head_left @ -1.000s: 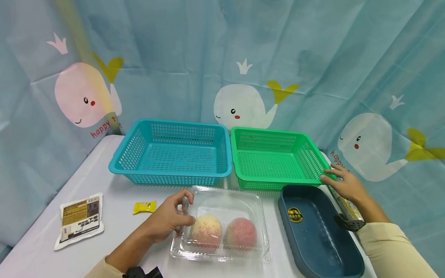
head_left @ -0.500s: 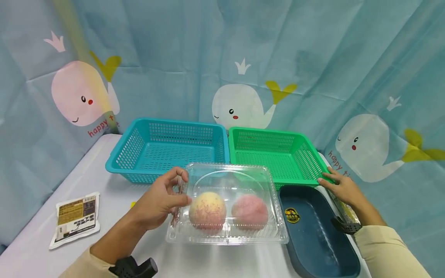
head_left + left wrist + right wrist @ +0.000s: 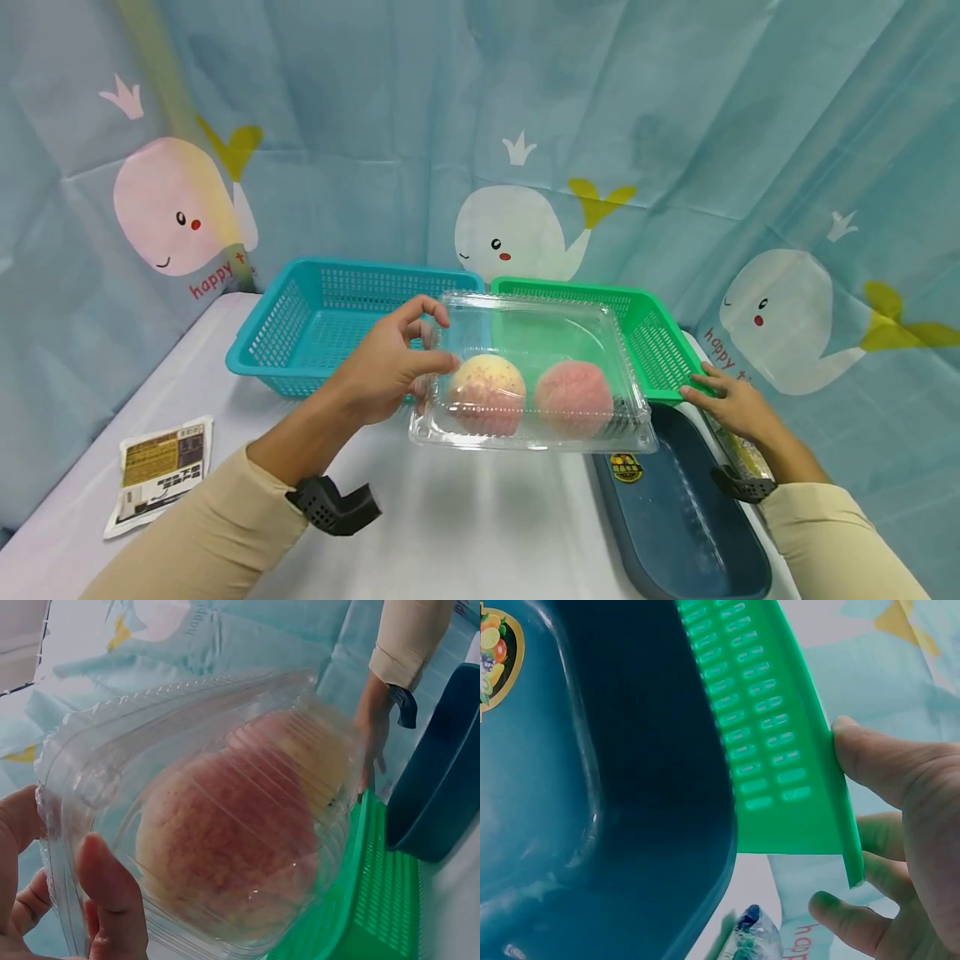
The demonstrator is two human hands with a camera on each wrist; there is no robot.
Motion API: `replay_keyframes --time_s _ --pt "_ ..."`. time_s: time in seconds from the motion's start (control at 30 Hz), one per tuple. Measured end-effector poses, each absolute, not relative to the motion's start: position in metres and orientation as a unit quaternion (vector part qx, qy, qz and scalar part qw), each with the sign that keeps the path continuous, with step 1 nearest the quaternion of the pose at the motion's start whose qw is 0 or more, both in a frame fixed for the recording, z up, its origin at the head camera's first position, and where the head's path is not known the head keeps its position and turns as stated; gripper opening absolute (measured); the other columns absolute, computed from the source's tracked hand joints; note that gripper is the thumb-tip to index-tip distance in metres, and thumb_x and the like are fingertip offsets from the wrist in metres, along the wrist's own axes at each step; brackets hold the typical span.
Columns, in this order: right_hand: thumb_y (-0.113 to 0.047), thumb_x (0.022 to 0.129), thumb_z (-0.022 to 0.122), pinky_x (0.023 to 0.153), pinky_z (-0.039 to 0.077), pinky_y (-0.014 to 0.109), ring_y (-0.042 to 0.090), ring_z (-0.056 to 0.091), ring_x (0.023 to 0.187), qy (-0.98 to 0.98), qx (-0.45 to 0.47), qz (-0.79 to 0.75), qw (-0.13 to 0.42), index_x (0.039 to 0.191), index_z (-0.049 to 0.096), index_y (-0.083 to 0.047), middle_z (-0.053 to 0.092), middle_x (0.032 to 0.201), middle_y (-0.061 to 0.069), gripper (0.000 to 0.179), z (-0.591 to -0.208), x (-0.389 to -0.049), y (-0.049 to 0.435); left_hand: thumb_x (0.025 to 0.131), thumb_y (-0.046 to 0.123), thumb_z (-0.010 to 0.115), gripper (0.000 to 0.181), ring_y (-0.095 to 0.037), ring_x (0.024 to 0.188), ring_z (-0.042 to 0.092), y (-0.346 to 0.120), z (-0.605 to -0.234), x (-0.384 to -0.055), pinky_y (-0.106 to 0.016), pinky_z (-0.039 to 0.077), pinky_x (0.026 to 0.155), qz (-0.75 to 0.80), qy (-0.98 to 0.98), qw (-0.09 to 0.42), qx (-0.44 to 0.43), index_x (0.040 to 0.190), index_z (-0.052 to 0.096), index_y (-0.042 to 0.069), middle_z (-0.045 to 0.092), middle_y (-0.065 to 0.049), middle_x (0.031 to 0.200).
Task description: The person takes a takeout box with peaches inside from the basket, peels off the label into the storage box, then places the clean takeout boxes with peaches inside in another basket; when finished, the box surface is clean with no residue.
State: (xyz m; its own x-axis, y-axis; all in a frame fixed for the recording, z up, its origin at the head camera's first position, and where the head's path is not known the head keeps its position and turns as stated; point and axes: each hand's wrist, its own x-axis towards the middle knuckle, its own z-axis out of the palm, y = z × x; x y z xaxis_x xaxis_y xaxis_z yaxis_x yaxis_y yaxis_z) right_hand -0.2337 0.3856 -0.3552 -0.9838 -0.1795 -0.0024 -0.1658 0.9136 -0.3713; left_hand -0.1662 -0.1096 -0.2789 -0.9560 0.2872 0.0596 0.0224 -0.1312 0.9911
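My left hand [image 3: 390,358] grips the left edge of a clear plastic clamshell box [image 3: 528,312], thumb in front and fingers behind. Inside sit two round things like peaches, one speckled yellow and pink [image 3: 487,392], the other pink [image 3: 573,396]. The box is raised and tilted; in the head view it overlaps the green basket [image 3: 652,333] and the back of the dark blue basin [image 3: 675,517]. At the basket's front right corner, my right hand [image 3: 731,404] pinches the rim, with its thumb [image 3: 870,754] on the edge and fingers partly hidden beyond it.
A blue basket [image 3: 273,329] stands at the back left, beside the green one. On the white table [image 3: 450,533] a printed packet [image 3: 161,475] lies at left. A shiny wrapped packet [image 3: 754,937] sits right of the basin. A whale-print curtain [image 3: 360,100] hangs behind.
My left hand has lifted the clamshell box off the table and carried it forward and right. The small yellow packet is now out of sight behind my left arm. My right hand stays at the green basket.
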Motion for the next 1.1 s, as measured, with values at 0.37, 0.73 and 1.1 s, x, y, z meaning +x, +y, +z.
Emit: replay_keyframes --time_s 0.37,0.73,1.1 --pt "-0.046 0.098 0.052 0.090 0.034 0.071 0.061 0.031 0.123 0.980 -0.080 -0.182 0.018 0.136 0.048 0.009 0.024 0.149 0.032 0.067 -0.355 -0.228 0.390 0.080 -0.006 0.070 0.045 -0.018 0.041 0.030 -0.062 -0.270 -0.221 -0.033 0.045 0.036 0.752 0.637 0.087 0.145 0.116 0.045 0.003 0.030 -0.008 0.077" --pt "-0.045 0.097 0.054 0.090 0.033 0.072 0.061 0.031 0.123 0.981 -0.087 -0.174 0.011 0.135 0.049 0.009 0.025 0.148 0.033 0.066 -0.352 -0.232 0.391 0.082 -0.003 0.069 0.042 -0.018 0.047 0.030 -0.026 -0.292 -0.272 -0.033 0.046 0.037 0.758 0.627 0.105 0.144 0.115 0.045 0.006 0.026 -0.003 0.064" --pt "-0.043 0.097 0.054 0.097 0.020 0.075 0.061 0.025 0.126 0.979 -0.095 -0.178 0.023 0.135 0.049 0.010 0.025 0.149 0.032 0.065 -0.351 -0.237 0.387 0.084 0.002 0.068 0.046 -0.014 0.047 0.023 0.001 -0.316 -0.300 -0.032 0.047 0.039 0.746 0.647 0.115 0.109 0.122 0.043 0.005 0.033 -0.007 0.077"
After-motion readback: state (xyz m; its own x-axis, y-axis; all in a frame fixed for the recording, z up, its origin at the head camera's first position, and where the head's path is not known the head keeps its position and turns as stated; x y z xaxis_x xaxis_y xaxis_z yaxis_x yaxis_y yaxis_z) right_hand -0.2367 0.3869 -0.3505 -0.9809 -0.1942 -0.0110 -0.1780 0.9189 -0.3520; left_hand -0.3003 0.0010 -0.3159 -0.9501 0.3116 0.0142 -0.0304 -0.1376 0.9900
